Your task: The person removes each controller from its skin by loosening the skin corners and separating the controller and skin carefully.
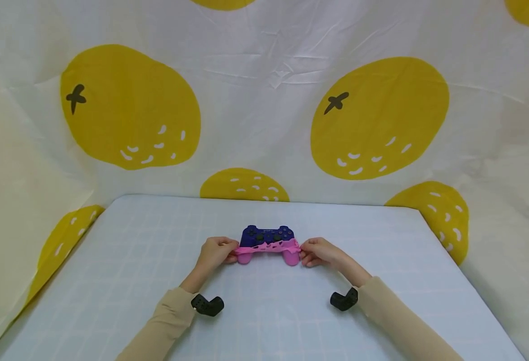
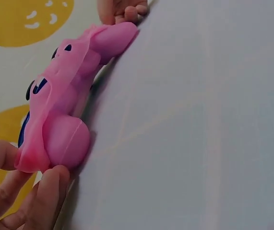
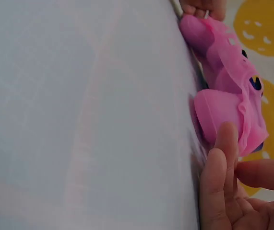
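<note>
Hands clamp both ends: left hand [image 1: 213, 254] and right hand [image 1: 319, 252] pinch the pink cover [image 1: 269, 250], hiding the blue controller's [image 1: 266, 234] lower half on the tabletop [image 1: 134, 260].

- Pink cover [image 1: 269, 249]: soft rubbery silicone, matt, smooth.
- Blue controller [image 1: 267, 234]: hard plastic, slightly glossy.
- Table cover [image 1: 264, 311]: smooth, matt sheet.
- Lemon-print backdrop [image 1: 264, 100]: creased cloth.

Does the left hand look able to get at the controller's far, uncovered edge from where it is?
Probably yes: the left hand already pinches the pink cover at the controller, with nothing in between.
</note>
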A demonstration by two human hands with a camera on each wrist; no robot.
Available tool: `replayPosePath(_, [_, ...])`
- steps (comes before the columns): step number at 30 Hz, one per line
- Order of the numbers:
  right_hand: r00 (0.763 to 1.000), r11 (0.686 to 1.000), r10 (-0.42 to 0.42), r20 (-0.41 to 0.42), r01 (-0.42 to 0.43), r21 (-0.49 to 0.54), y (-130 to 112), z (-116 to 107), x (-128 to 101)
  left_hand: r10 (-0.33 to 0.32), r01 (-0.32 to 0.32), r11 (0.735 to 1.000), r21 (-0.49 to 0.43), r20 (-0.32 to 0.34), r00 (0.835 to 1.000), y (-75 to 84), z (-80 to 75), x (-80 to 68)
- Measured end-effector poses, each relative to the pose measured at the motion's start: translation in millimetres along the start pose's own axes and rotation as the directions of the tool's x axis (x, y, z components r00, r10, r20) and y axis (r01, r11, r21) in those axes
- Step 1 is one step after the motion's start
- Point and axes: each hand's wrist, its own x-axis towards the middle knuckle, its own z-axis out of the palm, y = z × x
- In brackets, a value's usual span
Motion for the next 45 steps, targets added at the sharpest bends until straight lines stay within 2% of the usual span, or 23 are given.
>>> replayPosePath(5, [0.997,0.995,-0.071,-0.004,0.07,-0.075,6.0,0.3,-5.2,0.079,-0.081,0.997,0.019,0.071,0.994,-6.1,-3.0,0.8])
replayPosePath(9, [0.986,0.978,-0.152,-0.069,0.14,-0.154,10.1,2.1,-9.2,0.173,-0.186,0.979,0.081,0.145,0.974,-11.6,-9.8,-1.6])
replayPosePath(11, [0.975,0.967,-0.192,-0.109,0.169,-0.19,10.6,2.8,-10.7,0.232,-0.256,0.96,0.115,0.184,0.955,-14.0,-13.5,-2.1])
replayPosePath(13, [0.962,0.954,-0.235,-0.136,0.201,-0.224,10.4,3.3,-12.3,0.292,-0.326,0.936,0.13,0.229,0.929,-15.3,-17.0,-1.9])
replayPosePath(17, [0.946,0.937,-0.288,-0.148,0.246,-0.249,9.7,4.2,-13.4,0.358,-0.413,0.904,0.109,0.33,0.873,-16.3,-22.3,1.0])
replayPosePath(22, [0.936,0.915,-0.329,-0.122,0.285,-0.285,13.4,7.1,-10.1,0.385,-0.458,0.883,0.105,0.395,0.834,-17.6,-24.1,7.5])
replayPosePath(27, [0.918,0.89,-0.383,-0.104,0.336,-0.307,18.0,6.9,-8.3,0.446,-0.527,0.841,0.122,0.394,0.803,-18.6,-19.9,13.3])
replayPosePath(33, [0.904,0.863,-0.428,-0.019,0.402,-0.305,18.3,2.6,-7.1,0.499,-0.598,0.779,0.188,0.392,0.773,-15.4,-15.6,19.2])
replayPosePath(36, [0.89,0.834,-0.455,-0.005,0.425,-0.353,16.6,1.6,-5.0,0.507,-0.617,0.758,0.21,0.405,0.761,-11.9,-15.4,20.6])
replayPosePath(41, [0.868,0.77,-0.497,0.004,0.443,-0.459,12.3,3.9,-0.8,0.507,-0.622,0.759,0.194,0.425,0.75,-8.8,-17.0,21.1])
replayPosePath(45, [0.864,0.749,-0.504,-0.005,0.434,-0.501,9.8,4.6,0.4,0.485,-0.613,0.763,0.203,0.447,0.751,-6.9,-18.8,22.0])
